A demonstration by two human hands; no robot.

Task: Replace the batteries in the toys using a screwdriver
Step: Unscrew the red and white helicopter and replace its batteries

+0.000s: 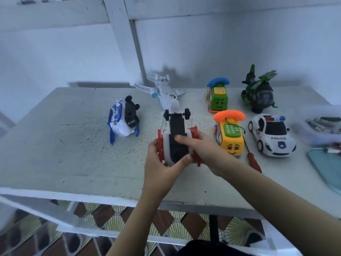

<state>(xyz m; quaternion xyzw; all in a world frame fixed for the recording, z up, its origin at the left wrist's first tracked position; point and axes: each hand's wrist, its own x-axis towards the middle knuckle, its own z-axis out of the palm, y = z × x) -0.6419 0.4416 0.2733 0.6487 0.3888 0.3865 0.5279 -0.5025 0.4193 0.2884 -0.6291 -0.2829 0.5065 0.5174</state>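
A red and white toy (177, 130) lies upside down at the table's middle, its black underside and small black wheels facing up. My left hand (160, 169) grips its near left side, thumb on the black base. My right hand (204, 152) holds its right side, with a finger pressed on the black underside. A red-handled screwdriver (251, 157) lies on the table just right of my right wrist, untouched.
Around it stand a blue and white toy (122, 119), a white plane (162, 91), a green phone bus (217, 97), a yellow phone bus (230, 133), a green helicopter (258, 91) and a police car (271, 135). A clear box (321, 124) and a teal tray (328, 167) sit at the right edge.
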